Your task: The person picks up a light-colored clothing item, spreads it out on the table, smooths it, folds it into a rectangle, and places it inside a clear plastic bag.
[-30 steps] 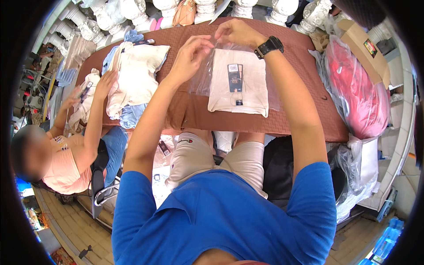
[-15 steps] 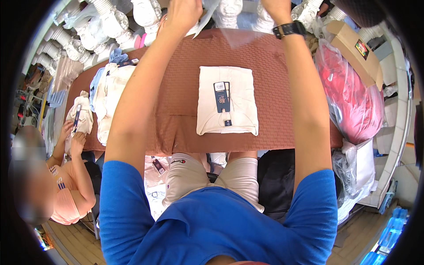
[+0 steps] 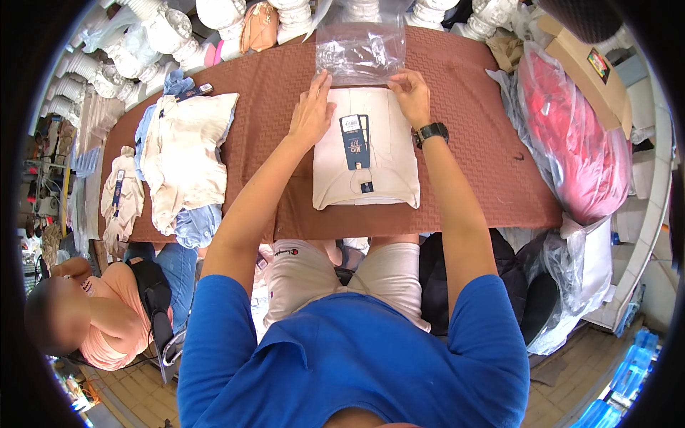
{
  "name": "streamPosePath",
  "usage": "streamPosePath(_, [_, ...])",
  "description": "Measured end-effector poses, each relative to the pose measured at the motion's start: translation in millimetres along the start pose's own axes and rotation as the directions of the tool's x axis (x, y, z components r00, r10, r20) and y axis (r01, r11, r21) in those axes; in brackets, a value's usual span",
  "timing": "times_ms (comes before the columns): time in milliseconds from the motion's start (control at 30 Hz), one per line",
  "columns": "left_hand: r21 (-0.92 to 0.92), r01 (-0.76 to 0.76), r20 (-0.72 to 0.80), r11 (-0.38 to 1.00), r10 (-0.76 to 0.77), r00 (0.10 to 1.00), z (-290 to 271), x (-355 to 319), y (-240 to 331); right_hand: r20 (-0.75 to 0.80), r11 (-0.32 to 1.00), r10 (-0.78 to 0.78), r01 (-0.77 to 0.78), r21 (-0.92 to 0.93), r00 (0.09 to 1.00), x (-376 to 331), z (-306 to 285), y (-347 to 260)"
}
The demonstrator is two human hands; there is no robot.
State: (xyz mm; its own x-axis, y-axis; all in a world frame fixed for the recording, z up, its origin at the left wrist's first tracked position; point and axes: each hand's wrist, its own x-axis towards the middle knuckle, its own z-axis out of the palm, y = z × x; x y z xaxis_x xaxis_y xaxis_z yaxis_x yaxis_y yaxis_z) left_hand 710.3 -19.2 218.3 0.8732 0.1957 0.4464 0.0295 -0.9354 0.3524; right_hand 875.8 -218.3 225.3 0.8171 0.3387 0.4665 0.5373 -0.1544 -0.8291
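A folded cream garment [image 3: 389,157] lies on the brown-covered table in front of me, a dark hang tag [image 3: 354,143] on top of it. A clear plastic bag [image 3: 364,50] stretches away just beyond its far edge. My left hand [image 3: 312,114] is at the garment's far left corner, fingers stretched to the bag's near left corner and thumb apart. At the bag's near right corner, my right hand [image 3: 412,98], with a black watch above it, pinches the plastic between thumb and fingers.
More cream garments with tags [image 3: 189,153] lie on the brown cloth [image 3: 271,78] at left. Red goods in clear plastic [image 3: 571,143] and a cardboard box [image 3: 589,78] stand at right. White balusters [image 3: 221,18] line the far side. A seated person [image 3: 110,314] is at left.
Both hands have come down from the far edge toward the garment, bringing the plastic bag down onto the table. The person at left has drawn their hands back from the small garment there.
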Motion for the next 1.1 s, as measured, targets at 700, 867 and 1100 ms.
streamPosePath(700, [-0.213, 0.66, 0.46, 0.72, -0.523, 0.718, -24.8, -148.4, 54.8, 0.077, 0.815, 0.446, -0.369, -0.447, 0.892, -198.9, -68.3, -44.8])
streamPosePath(867, [-0.632, 0.752, 0.574, 0.188, -0.537, 0.617, -28.6, -147.2, 59.8, 0.062, 0.791, 0.601, -0.604, 0.097, 0.797, -197.0, -64.3, -47.7])
streamPosePath(1100, [-0.72, 0.694, 0.566, 0.025, -0.558, 0.607, -62.9, -169.6, 99.9, 0.034, 0.845, 0.53, -0.532, 0.062, 0.847, -210.0, -92.9, -74.3])
